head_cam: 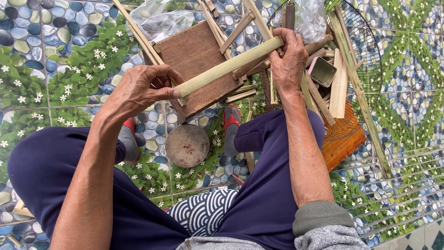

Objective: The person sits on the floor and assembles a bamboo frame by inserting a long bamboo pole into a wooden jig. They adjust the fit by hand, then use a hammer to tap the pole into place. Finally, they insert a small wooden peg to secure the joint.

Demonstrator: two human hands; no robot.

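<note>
Bamboo strip (229,66), pale green and smooth, lies across the brown wooden board (196,60). Your left hand (138,90) pinches its near end; your right hand (289,60) wraps its far end. Work seems at an early stage: strip whole, possibly uncut. Finished slats (340,83) lie right of the board, in a wire basket (370,55).

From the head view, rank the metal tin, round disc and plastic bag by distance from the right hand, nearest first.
1. Metal tin: just right of the right hand, among the bamboo strips.
2. Round disc: on the floor between the feet, lower left.
3. Plastic bag: top left, beyond the board.
</note>
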